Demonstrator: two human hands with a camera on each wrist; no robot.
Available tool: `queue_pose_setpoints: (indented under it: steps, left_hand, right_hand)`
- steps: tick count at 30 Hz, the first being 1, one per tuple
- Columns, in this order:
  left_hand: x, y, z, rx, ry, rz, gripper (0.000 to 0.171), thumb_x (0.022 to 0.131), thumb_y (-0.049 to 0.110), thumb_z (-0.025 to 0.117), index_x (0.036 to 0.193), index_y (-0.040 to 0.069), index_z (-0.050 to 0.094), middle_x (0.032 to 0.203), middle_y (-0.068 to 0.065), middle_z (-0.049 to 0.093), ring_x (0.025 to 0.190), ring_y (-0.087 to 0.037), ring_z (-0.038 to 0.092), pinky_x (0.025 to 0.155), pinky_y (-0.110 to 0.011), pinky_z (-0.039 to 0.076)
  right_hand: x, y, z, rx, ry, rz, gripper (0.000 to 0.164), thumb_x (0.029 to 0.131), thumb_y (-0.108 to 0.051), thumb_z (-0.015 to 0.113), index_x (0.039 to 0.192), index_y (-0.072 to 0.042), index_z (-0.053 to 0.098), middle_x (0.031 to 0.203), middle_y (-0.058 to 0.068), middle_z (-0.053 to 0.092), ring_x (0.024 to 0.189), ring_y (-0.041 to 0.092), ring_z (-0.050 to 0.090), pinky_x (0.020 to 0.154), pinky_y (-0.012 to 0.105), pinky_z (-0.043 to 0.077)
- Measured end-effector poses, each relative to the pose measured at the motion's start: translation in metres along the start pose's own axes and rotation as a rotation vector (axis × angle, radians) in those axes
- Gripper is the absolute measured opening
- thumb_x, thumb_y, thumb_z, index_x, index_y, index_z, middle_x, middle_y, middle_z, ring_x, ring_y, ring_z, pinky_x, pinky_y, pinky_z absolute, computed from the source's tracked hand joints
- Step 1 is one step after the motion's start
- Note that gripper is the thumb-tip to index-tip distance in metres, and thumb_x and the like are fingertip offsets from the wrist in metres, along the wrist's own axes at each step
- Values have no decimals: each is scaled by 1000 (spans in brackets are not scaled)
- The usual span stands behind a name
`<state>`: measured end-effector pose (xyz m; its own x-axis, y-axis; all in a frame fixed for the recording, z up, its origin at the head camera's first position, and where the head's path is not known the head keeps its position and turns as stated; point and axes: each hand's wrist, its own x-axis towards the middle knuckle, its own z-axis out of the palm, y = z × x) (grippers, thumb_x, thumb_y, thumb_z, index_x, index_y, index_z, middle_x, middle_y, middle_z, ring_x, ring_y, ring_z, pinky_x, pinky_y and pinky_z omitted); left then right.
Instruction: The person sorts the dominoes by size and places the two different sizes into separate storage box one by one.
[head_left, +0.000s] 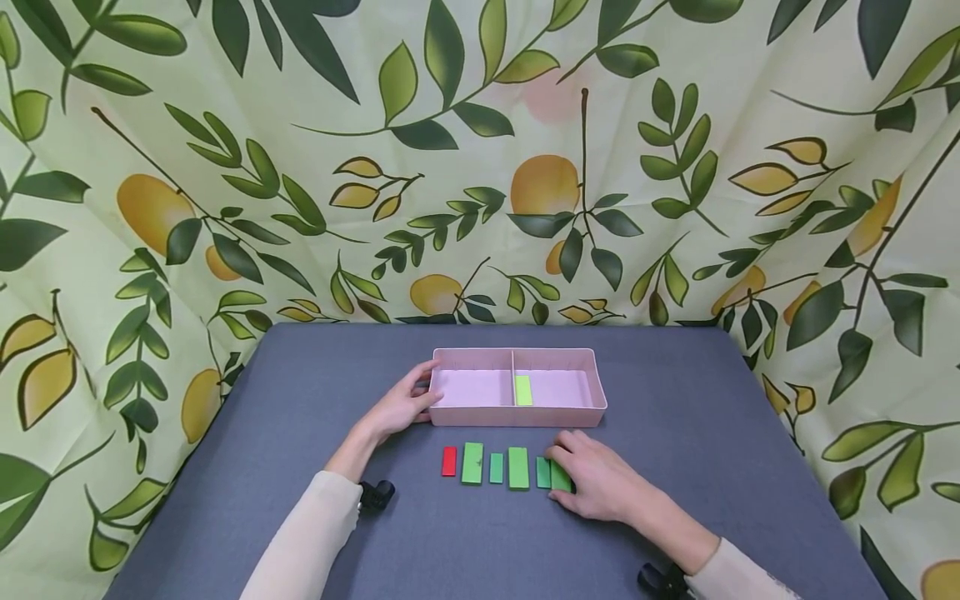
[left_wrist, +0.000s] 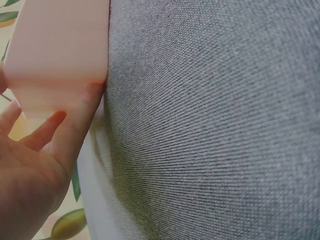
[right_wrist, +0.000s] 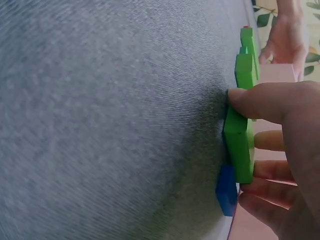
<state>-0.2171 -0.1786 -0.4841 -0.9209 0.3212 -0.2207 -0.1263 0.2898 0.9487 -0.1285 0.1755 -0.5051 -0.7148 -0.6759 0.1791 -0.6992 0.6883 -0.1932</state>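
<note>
A pink two-compartment box (head_left: 480, 416) stands on the table. My left hand (head_left: 401, 404) holds its left end; in the left wrist view several fingertips (left_wrist: 95, 89) touch the pink end wall. Below the box, my right hand (head_left: 600, 479) pinches a green block (head_left: 559, 476) at the right of a row, its thumb at one end and its other fingers along the far side. Right beside that block, a blue block (right_wrist: 226, 191) lies under the hand, hidden in the head view. A small teal block (head_left: 543, 472) adjoins it on the left.
Leftward along the row lie a green block (head_left: 518, 468), a small teal block (head_left: 497, 468), another green block (head_left: 472, 463) and a red block (head_left: 448, 462). A yellow-green block (head_left: 523, 390) is in the box's right compartment, against the divider. A patterned cloth (head_left: 465, 208) hangs behind the table.
</note>
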Motion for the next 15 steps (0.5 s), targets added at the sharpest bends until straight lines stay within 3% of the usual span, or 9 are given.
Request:
queue_pose_setpoints:
  steps: [15]
  left_hand:
    - [1,0,0,9,3,-3,66,103,13,61,160,19,30,159,-19,28,136,-40,45,97,-49,53]
  right_hand:
    - [15,-1,-33,-6,14,-85,41,79,-33,86,111,-11,70,102,-3,52,89,12,45,75,30,47]
